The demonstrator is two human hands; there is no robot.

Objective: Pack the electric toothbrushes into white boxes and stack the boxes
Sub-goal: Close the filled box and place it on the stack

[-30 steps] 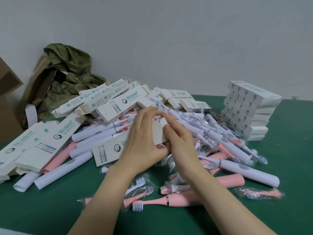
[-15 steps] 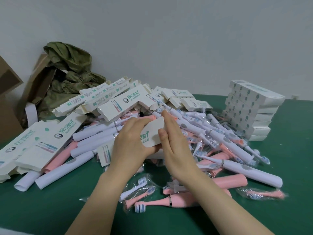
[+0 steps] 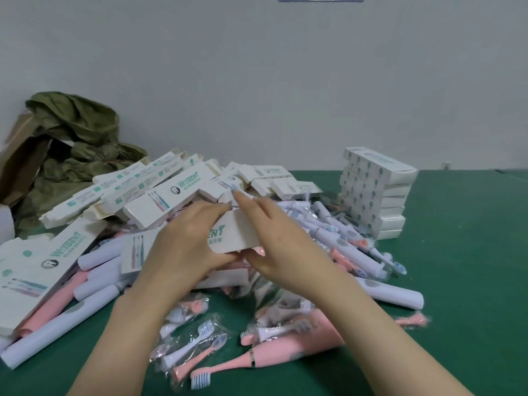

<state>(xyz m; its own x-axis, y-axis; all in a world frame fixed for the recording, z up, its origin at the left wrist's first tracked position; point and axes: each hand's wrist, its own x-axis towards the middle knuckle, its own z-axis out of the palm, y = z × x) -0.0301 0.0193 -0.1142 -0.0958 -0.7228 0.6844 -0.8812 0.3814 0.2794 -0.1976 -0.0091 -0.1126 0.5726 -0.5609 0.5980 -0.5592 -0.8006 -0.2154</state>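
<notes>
My left hand point(image 3: 185, 247) and my right hand point(image 3: 283, 241) both hold one white box point(image 3: 240, 234) with green lettering above the middle of the pile. The left thumb and fingers grip its left half; the right fingers wrap its right end. Loose white and pink electric toothbrushes point(image 3: 285, 355) and bagged brush heads point(image 3: 197, 338) lie beneath and in front of my hands on the green table point(image 3: 471, 281). A neat stack of packed white boxes point(image 3: 377, 192) stands at the right.
Flat and half-folded white boxes point(image 3: 160, 201) lie heaped at the back left and left. A crumpled olive cloth point(image 3: 77, 132) on brown cardboard point(image 3: 17, 155) sits against the wall at far left. Bare green table lies right of the stack.
The view has tilted up a little. The box's rounded end flap, open half a second ago, is now folded in, and my right hand has closed over that end.
</notes>
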